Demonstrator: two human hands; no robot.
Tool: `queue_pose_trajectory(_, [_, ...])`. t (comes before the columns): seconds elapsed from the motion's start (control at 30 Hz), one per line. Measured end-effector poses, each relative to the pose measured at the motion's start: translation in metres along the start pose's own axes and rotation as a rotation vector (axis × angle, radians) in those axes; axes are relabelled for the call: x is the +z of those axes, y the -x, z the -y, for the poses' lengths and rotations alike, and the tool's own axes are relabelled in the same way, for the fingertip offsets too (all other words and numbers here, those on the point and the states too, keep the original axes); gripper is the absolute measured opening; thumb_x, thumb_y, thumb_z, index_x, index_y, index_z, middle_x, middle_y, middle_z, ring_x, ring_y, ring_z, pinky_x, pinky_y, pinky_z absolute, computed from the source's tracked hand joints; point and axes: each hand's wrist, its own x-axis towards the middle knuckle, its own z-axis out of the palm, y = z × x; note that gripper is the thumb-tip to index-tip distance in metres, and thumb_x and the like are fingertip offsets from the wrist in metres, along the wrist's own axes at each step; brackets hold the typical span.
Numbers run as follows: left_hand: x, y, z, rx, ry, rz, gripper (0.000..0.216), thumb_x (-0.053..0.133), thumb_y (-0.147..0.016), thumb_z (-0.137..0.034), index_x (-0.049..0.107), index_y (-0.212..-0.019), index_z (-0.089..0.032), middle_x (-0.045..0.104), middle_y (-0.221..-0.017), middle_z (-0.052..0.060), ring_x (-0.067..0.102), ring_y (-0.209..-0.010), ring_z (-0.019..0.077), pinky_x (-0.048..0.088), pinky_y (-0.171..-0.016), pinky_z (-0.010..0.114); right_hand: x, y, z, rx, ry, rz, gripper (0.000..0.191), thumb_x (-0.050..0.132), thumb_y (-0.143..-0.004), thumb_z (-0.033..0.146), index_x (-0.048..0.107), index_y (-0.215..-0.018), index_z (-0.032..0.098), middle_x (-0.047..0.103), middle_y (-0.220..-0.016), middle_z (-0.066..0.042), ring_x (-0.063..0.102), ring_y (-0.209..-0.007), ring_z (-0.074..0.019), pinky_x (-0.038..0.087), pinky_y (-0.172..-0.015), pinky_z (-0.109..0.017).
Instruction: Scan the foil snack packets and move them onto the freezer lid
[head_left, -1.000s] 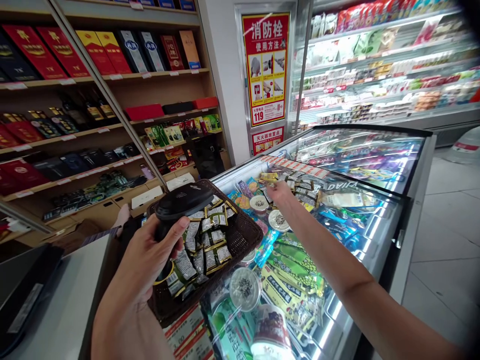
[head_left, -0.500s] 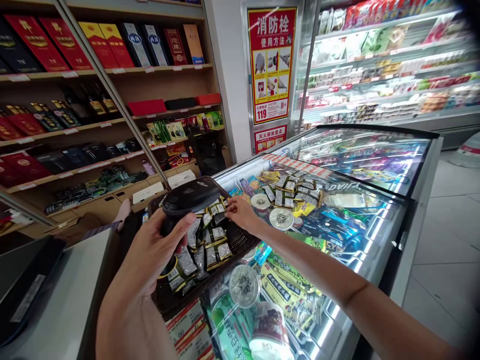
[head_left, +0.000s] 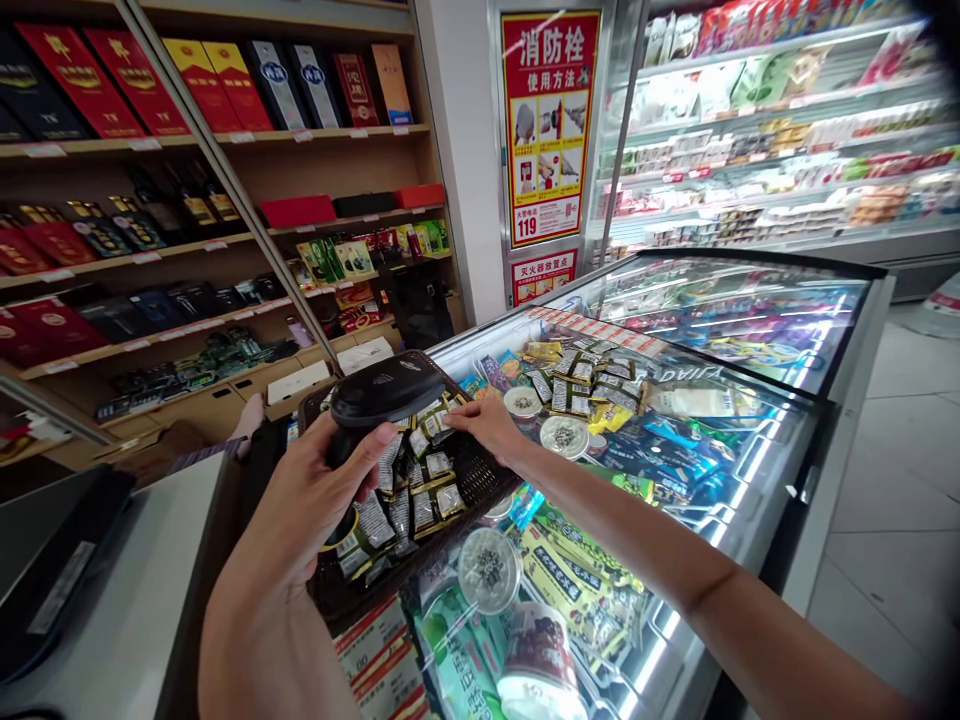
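Observation:
My left hand is wrapped round the handle of a black barcode scanner, held over a dark woven basket of several small snack packets. The basket rests on the glass lid of a chest freezer. My right hand reaches across into the basket, its fingers pinched on a small packet at the basket's far side. A loose heap of the same packets lies on the freezer lid beyond my right hand.
Round lidded cups and ice cream packs show under the glass. A grey counter with a dark device is at the lower left. Shelves of boxed goods stand behind, a chilled display at right, tiled floor beside.
My right hand has drawn back from the packet heap on the freezer lid to the basket. The left hand with the scanner has barely moved.

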Motion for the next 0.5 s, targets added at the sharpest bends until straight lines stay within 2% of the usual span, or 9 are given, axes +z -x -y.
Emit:
queue_pose_trajectory(0.07, [0.0, 0.0, 0.001, -0.004, -0.002, 0.004, 0.053, 0.067, -0.068, -0.073, 0.054, -0.076, -0.021, 0.056, -0.053, -0.006, 0.045, -0.048, 0.0087, 0.03, -0.044, 0.019, -0.001, 0.001, 0.001, -0.057, 0.025, -0.052, 0.022, 0.078, -0.069, 0.032, 0.072, -0.081, 0.015, 0.07, -0.075, -0.001, 0.064, -0.073, -0.0156, 0.047, -0.071, -0.026])
queue_pose_trajectory(0.13, [-0.001, 0.0, 0.002, -0.008, -0.023, 0.007, 0.054, 0.065, -0.069, -0.073, 0.054, -0.075, -0.021, 0.055, -0.05, -0.006, 0.043, -0.047, 0.0084, 0.029, -0.044, 0.019, -0.001, 0.002, 0.001, -0.088, 0.07, -0.042, 0.026, 0.078, -0.068, 0.027, 0.068, -0.088, 0.015, 0.066, -0.072, 0.001, 0.061, -0.069, -0.0139, 0.046, -0.067, -0.026])
queue_pose_trajectory(0.27, [-0.002, 0.0, 0.001, -0.017, -0.021, 0.007, 0.054, 0.065, -0.068, -0.074, 0.055, -0.078, -0.022, 0.053, -0.051, -0.007, 0.041, -0.047, 0.0087, 0.028, -0.043, 0.02, 0.002, 0.008, 0.0, -0.162, 0.236, 0.075, 0.012, 0.064, -0.08, 0.021, 0.053, -0.075, 0.019, 0.055, -0.069, 0.002, 0.057, -0.069, -0.0143, 0.047, -0.065, -0.027])
queue_pose_trajectory(0.4, [-0.002, 0.0, -0.002, -0.027, -0.045, 0.005, 0.056, 0.064, -0.067, -0.077, 0.053, -0.076, -0.022, 0.052, -0.051, -0.007, 0.04, -0.046, 0.0085, 0.027, -0.043, 0.02, 0.003, 0.012, 0.006, -0.112, 0.088, 0.104, 0.014, 0.047, -0.09, 0.013, 0.04, -0.083, 0.023, 0.054, -0.077, 0.001, 0.061, -0.065, -0.0138, 0.05, -0.057, -0.026])
queue_pose_trajectory(0.5, [-0.002, 0.0, -0.002, -0.015, -0.061, -0.007, 0.055, 0.062, -0.068, -0.077, 0.051, -0.073, -0.022, 0.052, -0.051, -0.007, 0.039, -0.046, 0.0085, 0.027, -0.044, 0.021, -0.006, 0.01, 0.017, -0.106, 0.047, 0.086, 0.013, 0.042, -0.093, 0.011, 0.039, -0.091, 0.024, 0.054, -0.072, 0.003, 0.065, -0.059, -0.0148, 0.048, -0.052, -0.024])
